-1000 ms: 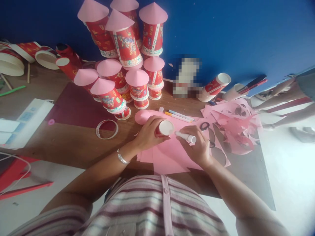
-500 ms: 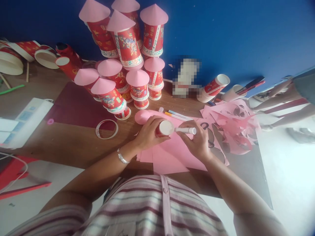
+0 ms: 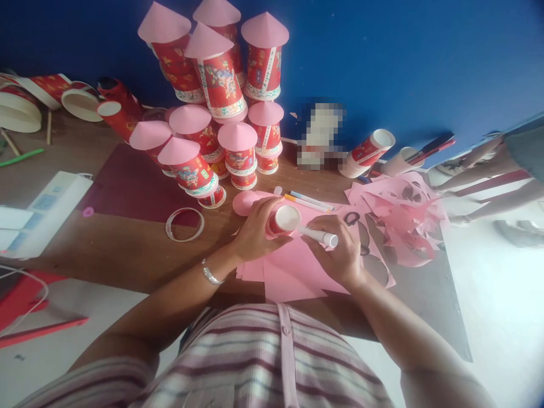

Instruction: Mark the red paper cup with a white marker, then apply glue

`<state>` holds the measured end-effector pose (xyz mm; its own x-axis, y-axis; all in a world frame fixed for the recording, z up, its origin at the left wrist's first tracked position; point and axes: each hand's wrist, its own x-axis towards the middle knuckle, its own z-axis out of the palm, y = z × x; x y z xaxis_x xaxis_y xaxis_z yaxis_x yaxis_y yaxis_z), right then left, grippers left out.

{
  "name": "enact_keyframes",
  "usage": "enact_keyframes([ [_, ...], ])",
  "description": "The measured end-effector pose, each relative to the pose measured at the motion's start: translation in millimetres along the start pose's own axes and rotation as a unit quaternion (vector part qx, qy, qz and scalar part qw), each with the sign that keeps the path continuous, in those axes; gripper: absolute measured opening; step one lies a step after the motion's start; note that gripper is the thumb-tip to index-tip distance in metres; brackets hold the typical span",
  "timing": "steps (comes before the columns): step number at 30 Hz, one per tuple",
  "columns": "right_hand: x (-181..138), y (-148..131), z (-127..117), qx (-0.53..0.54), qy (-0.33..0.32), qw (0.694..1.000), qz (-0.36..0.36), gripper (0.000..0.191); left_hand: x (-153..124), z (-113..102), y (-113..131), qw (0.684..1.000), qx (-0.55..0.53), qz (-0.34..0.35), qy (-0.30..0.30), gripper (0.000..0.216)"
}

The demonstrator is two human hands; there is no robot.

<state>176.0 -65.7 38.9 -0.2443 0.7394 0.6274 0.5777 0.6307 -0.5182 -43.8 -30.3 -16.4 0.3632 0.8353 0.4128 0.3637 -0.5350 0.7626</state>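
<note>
My left hand [image 3: 254, 228] is wrapped around a small red paper cup [image 3: 284, 222], its pale round end facing up toward me. In my right hand [image 3: 343, 249] is a white marker [image 3: 319, 235], gripped between thumb and fingers. The marker's narrow end points left and lies close against the right side of the cup's rim; whether it touches cannot be made out. Both hands are above pink paper sheets [image 3: 293, 272]. Just beyond the cup, slim markers [image 3: 308, 199] with orange and blue ends lie on the paper.
Red cup towers with pink cone roofs [image 3: 237, 137] stand against the blue wall. Scissors [image 3: 361, 232] and cut pink scraps [image 3: 403, 215] lie to the right. A cup with pens [image 3: 408, 160] is behind them. Left are a paper ring [image 3: 184, 224] and a white box [image 3: 46, 209].
The white marker has tilted, its outer end swinging lower toward me. The cup has tipped slightly in my left hand, and more of its pale end shows.
</note>
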Motion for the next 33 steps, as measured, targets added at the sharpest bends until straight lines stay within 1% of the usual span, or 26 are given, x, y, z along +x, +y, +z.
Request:
enact_keyframes([
  [5,5.7,5.8,1.0,-0.015,0.005,1.000,-0.005,0.018,2.0,-6.7,4.4,0.999,-0.028,0.013,-0.034,0.062],
  [9,7.3,7.9,3.0,-0.011,-0.001,1.000,-0.002,0.018,3.3,-6.6,7.3,0.998,-0.038,-0.022,-0.043,0.052],
  [13,4.0,9.2,3.4,-0.008,-0.008,1.000,0.006,0.016,3.2,-6.1,7.5,0.998,-0.029,-0.040,-0.047,0.050],
  [18,-2.5,8.2,-0.2,-0.019,-0.019,0.999,0.026,0.012,2.4,-5.2,6.0,0.997,-0.027,-0.046,-0.053,0.054],
  [23,-10.0,4.2,-2.1,-0.025,-0.034,0.998,0.036,0.012,2.4,-3.4,7.2,0.998,-0.020,-0.054,-0.031,0.053],
  [27,-9.4,-1.6,-2.0,-0.036,-0.018,0.999,0.001,0.020,2.4,-1.2,6.4,0.998,-0.009,-0.055,-0.016,0.057],
  [31,-4.8,-1.5,2.0,-0.039,0.006,0.998,-0.051,0.029,2.9,0.4,5.2,1.000,-0.004,-0.023,-0.019,0.056],
  [33,-4.0,0.5,4.3,-0.049,0.004,0.997,-0.054,0.029,3.3,0.6,5.3,1.000,-0.001,-0.013,-0.017,0.054],
])
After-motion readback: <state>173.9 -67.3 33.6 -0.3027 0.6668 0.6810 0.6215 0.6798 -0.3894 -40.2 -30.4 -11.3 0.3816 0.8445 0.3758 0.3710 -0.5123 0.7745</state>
